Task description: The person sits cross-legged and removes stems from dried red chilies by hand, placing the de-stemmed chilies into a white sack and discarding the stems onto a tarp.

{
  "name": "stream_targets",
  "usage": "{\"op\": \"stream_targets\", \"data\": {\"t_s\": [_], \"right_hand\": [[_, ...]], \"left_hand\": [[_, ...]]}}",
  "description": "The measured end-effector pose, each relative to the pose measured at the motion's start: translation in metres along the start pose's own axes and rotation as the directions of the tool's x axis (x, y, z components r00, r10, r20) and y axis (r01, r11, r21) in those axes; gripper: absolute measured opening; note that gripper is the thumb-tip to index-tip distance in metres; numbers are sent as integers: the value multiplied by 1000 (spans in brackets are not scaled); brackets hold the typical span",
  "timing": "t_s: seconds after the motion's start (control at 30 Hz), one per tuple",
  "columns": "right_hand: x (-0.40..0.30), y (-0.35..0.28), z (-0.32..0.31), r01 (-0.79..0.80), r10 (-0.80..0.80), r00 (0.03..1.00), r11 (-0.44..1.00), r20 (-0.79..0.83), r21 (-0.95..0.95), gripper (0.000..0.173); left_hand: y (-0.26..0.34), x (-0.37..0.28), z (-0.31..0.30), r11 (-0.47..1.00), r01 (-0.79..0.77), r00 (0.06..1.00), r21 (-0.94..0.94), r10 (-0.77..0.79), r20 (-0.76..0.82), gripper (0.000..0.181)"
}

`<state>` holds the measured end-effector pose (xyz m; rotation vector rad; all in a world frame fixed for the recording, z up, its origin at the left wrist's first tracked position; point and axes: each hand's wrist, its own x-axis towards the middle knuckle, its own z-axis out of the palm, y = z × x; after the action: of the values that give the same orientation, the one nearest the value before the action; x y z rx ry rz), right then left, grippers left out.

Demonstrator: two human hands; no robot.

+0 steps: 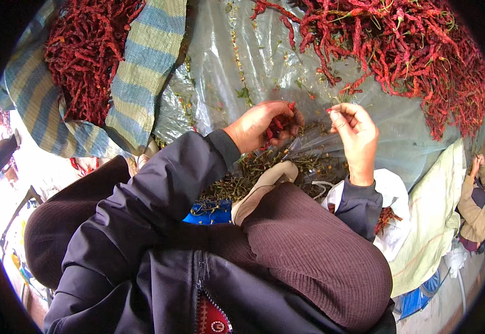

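My left hand (259,123) is curled around several dried red chilies (279,124), their wrinkled skins showing between palm and fingers. To its right, my right hand (356,131) pinches a small red piece (329,110) between thumb and forefinger; a thin stem seems to rise from the fingertips. Both hands hover over a clear plastic sheet (213,71) strewn with seeds and green bits. Below them lies a heap of dry chili stems (250,167). A big pile of dried red chilies (393,50) covers the sheet's upper right.
A blue-and-cream striped woven sack (142,71) at upper left holds more dried chilies (87,58). Beside my right forearm stands a white bag (397,196) with chilies inside, next to a pale green sack (430,225). Another person (478,200) sits at far right.
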<state>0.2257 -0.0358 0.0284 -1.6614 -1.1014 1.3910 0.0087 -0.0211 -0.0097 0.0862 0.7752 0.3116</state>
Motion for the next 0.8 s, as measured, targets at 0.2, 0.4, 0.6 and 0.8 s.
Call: {"op": "stream_targets", "data": {"t_s": [0.2, 0.4, 0.6, 0.8], "right_hand": [[35, 15, -20, 15, -26, 994, 994, -102, -110, 16], [20, -1, 1, 30, 55, 949, 964, 309, -263, 29], [78, 40, 6, 363, -409, 907, 639, 100, -678, 33], [69, 53, -8, 291, -351, 935, 839, -49, -461, 13]], "left_hand": [[5, -3, 1, 998, -70, 997, 11, 70, -43, 22], [8, -10, -10, 991, -129, 981, -31, 123, -150, 20], [9, -7, -11, 983, -159, 981, -87, 146, -130, 20], [11, -8, -7, 980, -195, 975, -43, 189, -116, 19]]}}
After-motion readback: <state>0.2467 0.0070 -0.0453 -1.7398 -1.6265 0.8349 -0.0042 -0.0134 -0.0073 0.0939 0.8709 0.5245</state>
